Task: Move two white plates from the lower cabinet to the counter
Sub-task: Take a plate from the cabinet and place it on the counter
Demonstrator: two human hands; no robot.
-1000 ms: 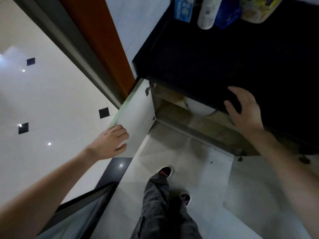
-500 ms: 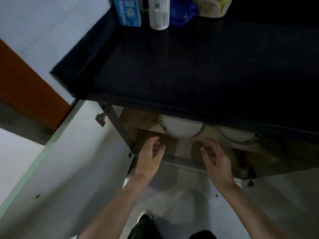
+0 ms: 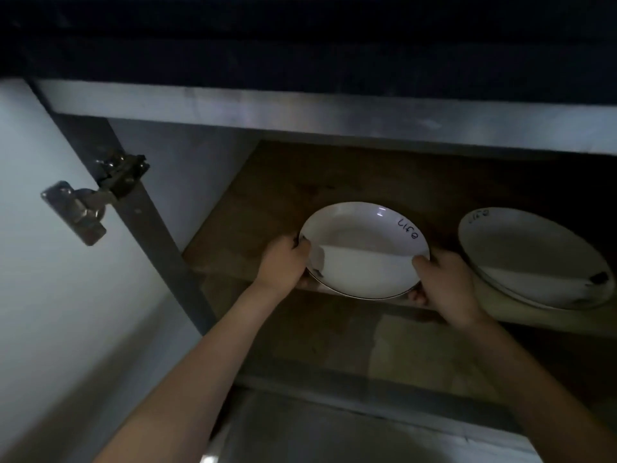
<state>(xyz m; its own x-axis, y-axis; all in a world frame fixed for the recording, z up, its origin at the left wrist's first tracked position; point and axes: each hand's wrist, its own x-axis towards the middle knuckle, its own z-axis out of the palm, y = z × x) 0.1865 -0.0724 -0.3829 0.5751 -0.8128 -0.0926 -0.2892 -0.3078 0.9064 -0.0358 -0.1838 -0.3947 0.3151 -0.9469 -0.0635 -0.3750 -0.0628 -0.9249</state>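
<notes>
Two white plates with dark rims and the word "life" sit on a wooden shelf (image 3: pixel 253 208) inside the open lower cabinet. The left plate (image 3: pixel 362 252) is held on both sides: my left hand (image 3: pixel 283 265) grips its left rim, my right hand (image 3: pixel 445 285) grips its right rim, thumbs over the edge. This plate juts over the shelf's front edge. The second plate (image 3: pixel 531 259) lies to the right on the same shelf, untouched. The dark counter edge (image 3: pixel 300 45) runs across the top of the view.
The white cabinet door (image 3: pixel 50 295) stands open on the left, with a metal hinge (image 3: pixel 90 198) on the frame. A grey rail (image 3: pixel 334 115) spans above the shelf. A lower wooden shelf (image 3: pixel 334 335) lies beneath the held plate.
My head has dropped closer to the cabinet opening. Both hands moved from in front of the shelf onto the left plate and took hold of its rims.
</notes>
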